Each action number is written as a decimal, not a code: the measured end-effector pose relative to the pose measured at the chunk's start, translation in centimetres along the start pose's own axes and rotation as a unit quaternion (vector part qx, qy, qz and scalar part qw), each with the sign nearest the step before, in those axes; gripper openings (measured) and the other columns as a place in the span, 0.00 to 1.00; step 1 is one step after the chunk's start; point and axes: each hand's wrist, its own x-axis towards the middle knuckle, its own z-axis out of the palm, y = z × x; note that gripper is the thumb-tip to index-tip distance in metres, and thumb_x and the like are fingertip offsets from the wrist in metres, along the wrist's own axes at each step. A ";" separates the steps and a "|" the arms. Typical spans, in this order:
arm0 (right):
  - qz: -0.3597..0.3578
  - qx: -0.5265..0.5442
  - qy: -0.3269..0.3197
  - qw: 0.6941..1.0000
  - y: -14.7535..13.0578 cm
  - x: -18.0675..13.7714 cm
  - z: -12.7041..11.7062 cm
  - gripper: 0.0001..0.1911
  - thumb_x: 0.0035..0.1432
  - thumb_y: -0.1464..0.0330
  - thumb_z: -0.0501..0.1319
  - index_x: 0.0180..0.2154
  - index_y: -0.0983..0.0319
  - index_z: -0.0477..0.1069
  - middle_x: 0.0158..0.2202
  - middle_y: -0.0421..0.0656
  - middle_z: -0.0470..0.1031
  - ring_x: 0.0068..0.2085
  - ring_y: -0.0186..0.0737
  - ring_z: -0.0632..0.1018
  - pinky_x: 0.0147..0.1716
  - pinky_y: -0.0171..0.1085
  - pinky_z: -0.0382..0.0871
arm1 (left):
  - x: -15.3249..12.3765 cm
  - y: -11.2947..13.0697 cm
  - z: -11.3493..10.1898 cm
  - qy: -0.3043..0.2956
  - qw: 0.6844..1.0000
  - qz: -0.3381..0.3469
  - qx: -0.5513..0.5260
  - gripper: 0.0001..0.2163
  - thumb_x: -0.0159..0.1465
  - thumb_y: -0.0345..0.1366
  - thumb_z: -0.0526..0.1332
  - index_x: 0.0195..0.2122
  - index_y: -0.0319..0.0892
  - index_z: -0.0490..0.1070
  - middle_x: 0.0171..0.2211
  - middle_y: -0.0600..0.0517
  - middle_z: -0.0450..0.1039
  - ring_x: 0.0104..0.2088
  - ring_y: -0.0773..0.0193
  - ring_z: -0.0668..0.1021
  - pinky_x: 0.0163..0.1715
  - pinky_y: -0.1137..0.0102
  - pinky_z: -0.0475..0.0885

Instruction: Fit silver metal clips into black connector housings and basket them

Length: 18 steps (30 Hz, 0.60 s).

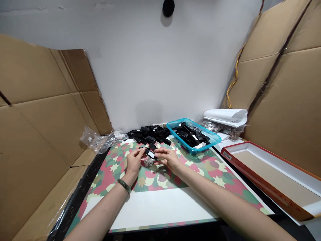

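Between my two hands is a small black plastic piece with a white label (151, 154). My left hand (135, 160) pinches its left end with thumb and forefinger. At its right end, my right hand (170, 158) is closed on it with thumb and fingers. Just below the piece, a little heap of small shiny metal parts (148, 163) lies on the patterned table cover (115, 177). Beyond my hands, several similar black pieces (144, 136) lie in a loose pile. What the piece is exactly I cannot make out.
A blue plastic basket (192, 150) of black pieces stands at the back right. Behind it are bags of small parts (232, 131) under rolled white paper (225, 115). An open red-edged box (265, 174) lies at the right. Cardboard walls (40, 87) flank both sides; crumpled clear plastic (97, 140) sits left.
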 end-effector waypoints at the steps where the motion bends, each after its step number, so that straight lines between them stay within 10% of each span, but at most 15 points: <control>1: -0.002 0.003 -0.001 1.000 -0.1 0.1 -0.1 0.21 0.30 0.67 0.78 0.30 0.65 0.77 0.31 0.44 0.76 0.30 0.39 0.78 0.27 0.39 0.79 | -0.1 0.3 -0.1 -0.014 0.999 0.031 0.027 0.17 0.54 0.49 0.68 0.34 0.38 0.81 0.35 0.44 0.80 0.34 0.58 0.79 0.34 0.65 0.76; 6: -0.007 -0.008 0.003 1.000 -0.4 0.1 -0.5 0.21 0.31 0.69 0.78 0.32 0.65 0.77 0.29 0.43 0.77 0.29 0.38 0.79 0.28 0.38 0.78 | -0.5 1.7 -0.4 -0.136 0.921 0.291 0.220 0.21 0.54 0.42 0.71 0.51 0.49 0.77 0.50 0.45 0.74 0.53 0.51 0.74 0.53 0.57 0.70; 10: -0.004 -0.058 -0.002 0.998 -0.4 0.0 -0.5 0.20 0.32 0.69 0.77 0.32 0.64 0.78 0.28 0.42 0.78 0.28 0.37 0.78 0.30 0.37 0.76 | -0.4 1.4 -0.6 -0.251 0.869 0.328 0.272 0.12 0.59 0.34 0.66 0.44 0.49 0.80 0.43 0.46 0.77 0.45 0.55 0.77 0.47 0.59 0.73; 15: -0.063 -0.183 -0.035 0.981 -2.0 0.6 -1.6 0.14 0.43 0.64 0.73 0.35 0.62 0.80 0.34 0.44 0.79 0.31 0.38 0.78 0.33 0.38 0.72 | 0.2 1.0 -1.0 -0.190 0.885 0.329 0.270 0.08 0.61 0.33 0.65 0.41 0.46 0.79 0.39 0.45 0.79 0.42 0.54 0.79 0.44 0.61 0.73; 18: -0.157 -0.383 -0.017 0.910 -3.1 1.2 -2.8 0.05 0.47 0.68 0.69 0.30 0.61 0.80 0.32 0.45 0.80 0.32 0.42 0.77 0.35 0.40 0.68 | 0.5 1.1 -1.2 -0.133 0.900 0.318 0.268 0.07 0.60 0.35 0.65 0.40 0.44 0.78 0.39 0.44 0.80 0.43 0.53 0.79 0.44 0.61 0.73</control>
